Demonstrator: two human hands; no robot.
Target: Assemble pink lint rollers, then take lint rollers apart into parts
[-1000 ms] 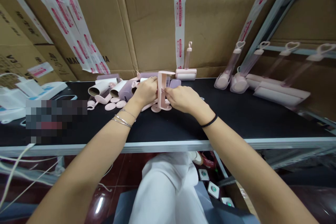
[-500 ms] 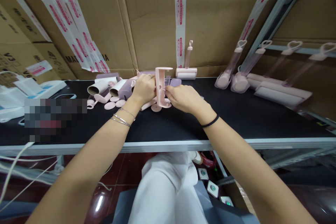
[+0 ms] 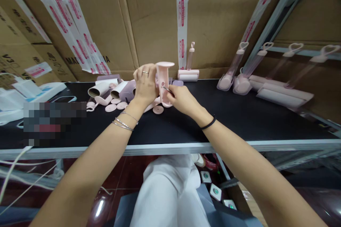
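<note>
Above the black tabletop, my left hand (image 3: 146, 82) is closed on a pale pink lint roller frame (image 3: 163, 87). It stands nearly upright, its hollow inner side turned towards me and a small round hole showing in the middle. My right hand (image 3: 183, 100) pinches a thin metal rod (image 3: 166, 88) whose end is at or close to that hole. Whether it sits inside I cannot tell, and the rest is hidden by my fingers. Just below the frame lies a pink disc (image 3: 158, 110), with another pink disc (image 3: 111, 108) further left.
Paper-cored rolls (image 3: 103, 88) and pink parts lie left of my hands. Assembled lint rollers stand at the back (image 3: 188, 75) and the right (image 3: 285, 94). A white power strip (image 3: 50, 94) is at far left. Cardboard (image 3: 154, 17) walls the back; a metal edge (image 3: 170, 148) runs along the front.
The frame has turned so more of its inner side and hole show. My left hand has risen slightly and rotated with it. My right hand stays at the frame with the rod.
</note>
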